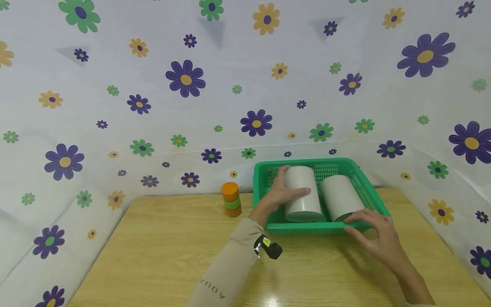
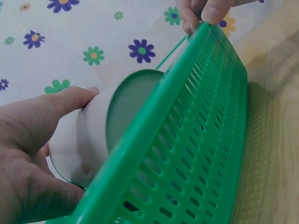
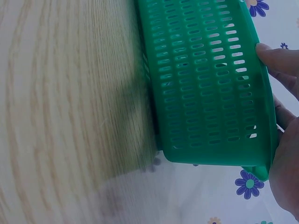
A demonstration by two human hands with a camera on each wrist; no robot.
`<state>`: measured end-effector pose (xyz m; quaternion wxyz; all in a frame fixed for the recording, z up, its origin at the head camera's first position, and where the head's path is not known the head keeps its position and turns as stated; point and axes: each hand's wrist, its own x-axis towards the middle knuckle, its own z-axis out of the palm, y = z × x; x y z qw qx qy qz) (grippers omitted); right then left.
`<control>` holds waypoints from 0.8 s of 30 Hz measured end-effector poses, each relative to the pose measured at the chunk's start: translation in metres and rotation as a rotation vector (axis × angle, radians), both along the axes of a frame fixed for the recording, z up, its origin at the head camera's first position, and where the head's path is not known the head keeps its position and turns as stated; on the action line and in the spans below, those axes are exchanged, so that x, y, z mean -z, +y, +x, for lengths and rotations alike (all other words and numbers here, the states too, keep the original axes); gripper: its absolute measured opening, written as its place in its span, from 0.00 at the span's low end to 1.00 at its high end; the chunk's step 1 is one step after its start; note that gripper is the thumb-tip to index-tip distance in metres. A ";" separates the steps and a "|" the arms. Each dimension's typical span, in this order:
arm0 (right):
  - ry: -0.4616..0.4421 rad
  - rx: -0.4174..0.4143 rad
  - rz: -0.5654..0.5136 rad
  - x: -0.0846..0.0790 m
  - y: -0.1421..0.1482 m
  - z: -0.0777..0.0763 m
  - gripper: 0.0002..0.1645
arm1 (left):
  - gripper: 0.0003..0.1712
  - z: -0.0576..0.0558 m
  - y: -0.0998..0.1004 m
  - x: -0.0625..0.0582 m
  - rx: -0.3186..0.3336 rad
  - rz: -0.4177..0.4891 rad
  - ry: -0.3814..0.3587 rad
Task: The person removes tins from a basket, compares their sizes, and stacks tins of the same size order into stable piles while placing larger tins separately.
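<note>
A white cylindrical container stands tilted in the left part of a green plastic basket. My left hand grips it from the left side, thumb across its front. The left wrist view shows the fingers of that hand spread round the container's wall, with its greyish round end facing the basket side. A second white cylinder leans beside it in the right part of the basket. My right hand pinches the basket's front rim near the right corner, thumb outside; the right wrist view has this hand at the rim.
Left of the basket, a short orange and green stack stands on the wooden table. A white cloth with flowers hangs behind the table and along both sides. The slotted basket wall rises above the tabletop.
</note>
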<state>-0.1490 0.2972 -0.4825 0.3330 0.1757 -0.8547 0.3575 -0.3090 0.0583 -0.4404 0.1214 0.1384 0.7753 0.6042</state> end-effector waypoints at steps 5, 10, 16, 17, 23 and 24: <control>-0.017 -0.003 -0.003 0.001 0.000 0.002 0.24 | 0.58 0.008 -0.006 -0.007 -0.009 -0.003 0.098; -0.016 -0.004 -0.002 0.002 0.001 0.002 0.24 | 0.58 0.017 -0.014 -0.010 -0.027 0.014 0.176; -0.016 -0.003 -0.004 0.002 0.001 0.002 0.24 | 0.57 0.026 -0.022 -0.009 -0.034 0.000 0.252; -0.015 -0.002 -0.005 0.002 0.001 0.002 0.24 | 0.56 0.028 -0.023 -0.009 -0.035 0.003 0.266; -0.015 0.003 -0.003 0.001 0.000 0.002 0.23 | 0.56 0.038 -0.032 -0.014 -0.051 0.045 0.312; -0.015 0.002 -0.002 0.001 0.000 0.001 0.23 | 0.56 0.040 -0.034 -0.015 -0.052 0.054 0.319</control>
